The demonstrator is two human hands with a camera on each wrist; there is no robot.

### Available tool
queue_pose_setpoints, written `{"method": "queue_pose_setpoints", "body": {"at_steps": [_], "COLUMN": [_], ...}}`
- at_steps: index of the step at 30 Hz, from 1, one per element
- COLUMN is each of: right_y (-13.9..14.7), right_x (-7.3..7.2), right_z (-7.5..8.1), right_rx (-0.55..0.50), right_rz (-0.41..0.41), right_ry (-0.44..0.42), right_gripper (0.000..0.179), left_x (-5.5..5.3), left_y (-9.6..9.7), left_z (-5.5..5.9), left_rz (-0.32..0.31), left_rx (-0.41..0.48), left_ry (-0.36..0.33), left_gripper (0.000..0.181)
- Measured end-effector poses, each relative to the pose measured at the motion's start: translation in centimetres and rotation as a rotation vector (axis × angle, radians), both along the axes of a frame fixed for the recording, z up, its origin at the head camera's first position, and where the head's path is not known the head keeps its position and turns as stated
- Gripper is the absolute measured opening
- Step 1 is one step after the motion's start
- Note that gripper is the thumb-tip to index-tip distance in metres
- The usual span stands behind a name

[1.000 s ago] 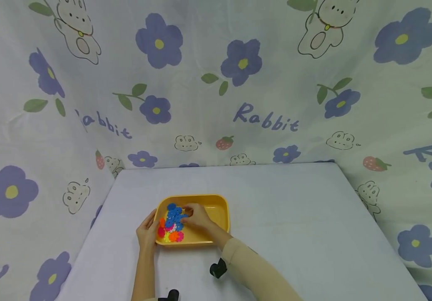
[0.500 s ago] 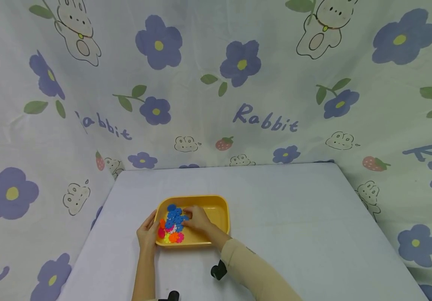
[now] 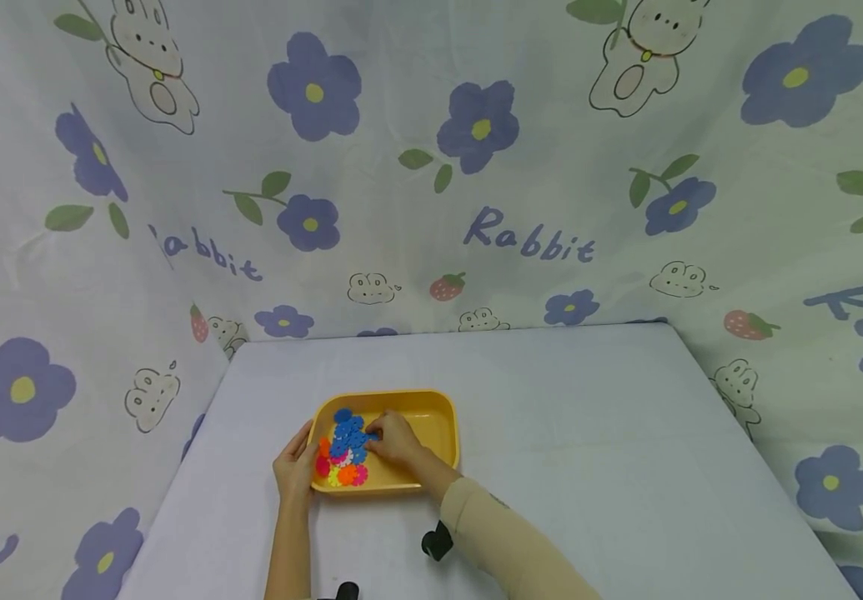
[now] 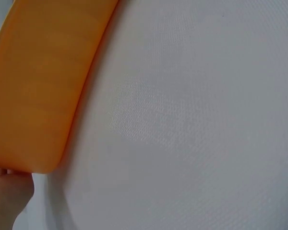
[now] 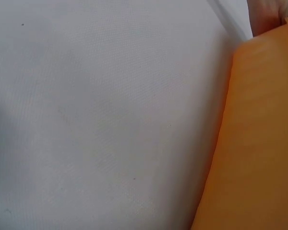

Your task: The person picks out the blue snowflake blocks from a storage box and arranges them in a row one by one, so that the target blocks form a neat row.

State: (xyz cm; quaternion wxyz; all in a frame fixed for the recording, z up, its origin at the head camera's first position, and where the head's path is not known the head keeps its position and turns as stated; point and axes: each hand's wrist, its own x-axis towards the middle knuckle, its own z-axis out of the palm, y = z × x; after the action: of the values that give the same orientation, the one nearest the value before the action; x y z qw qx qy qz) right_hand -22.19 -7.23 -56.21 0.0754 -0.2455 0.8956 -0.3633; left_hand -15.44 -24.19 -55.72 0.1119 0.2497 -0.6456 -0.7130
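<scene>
A yellow tray [image 3: 431,425] sits on the white table, with several blue flower-shaped plastic pieces [image 3: 344,433] piled in its left half. My left hand [image 3: 294,467] grips the tray's left side, its thumb at the rim and its fingers along the outside. In the left wrist view, part of that hand [image 4: 9,194] shows at the tray's orange-looking corner [image 4: 43,86]. Over the tray, my right hand [image 3: 397,440] pinches a blue flower-shaped piece [image 3: 373,437] at the pile's right edge. Its fingertips are small and partly hidden in the head view.
Orange, pink, red, yellow and white pieces [image 3: 344,473] lie at the tray's near left. White cloth covers the table [image 3: 589,458]. A patterned curtain with flowers and rabbits [image 3: 401,183] hangs behind and at both sides.
My right hand stays at the blue pieces, shifting only slightly while its fingers draw closer around a piece. The left hand and the tray hold their place.
</scene>
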Motion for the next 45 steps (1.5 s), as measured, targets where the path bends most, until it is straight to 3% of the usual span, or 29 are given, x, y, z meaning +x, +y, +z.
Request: {"method": "queue_pose_setpoints", "body": {"at_steps": [7,19,31,36,45], "right_y": [0.31,0.63,0.63,0.83,0.82], "right_x": [-0.04,-0.15,0.27,0.19,-0.14], "right_z": [0.07,0.17,0.23,0.17,0.19], "right_rx": [-0.029,-0.043,-0.050,-0.152,-0.478], "right_rz": [0.045,0.047,-0.046,-0.089,-0.174], "right_ry": [-0.007,-0.029,-0.082,-0.096,-0.298], "right_gripper": [0.025,0.029,0.026,0.015,0.017], "left_x": [0.04,0.18,0.08,0.12,0.10], "left_y": [0.03,0.03,0.06,0.09,0.11], "left_z": [0.04,0.04,-0.18,-0.05,-0.14], "left_rz": [0.000,-0.008,0.017,0.010,0.011], "left_rx": [-0.001,-0.001,0.001,-0.007,0.006], "left_ry": [-0.004,-0.002,0.012,0.021,0.022], "left_gripper": [0.047,0.047,0.046,0.046,0.046]}}
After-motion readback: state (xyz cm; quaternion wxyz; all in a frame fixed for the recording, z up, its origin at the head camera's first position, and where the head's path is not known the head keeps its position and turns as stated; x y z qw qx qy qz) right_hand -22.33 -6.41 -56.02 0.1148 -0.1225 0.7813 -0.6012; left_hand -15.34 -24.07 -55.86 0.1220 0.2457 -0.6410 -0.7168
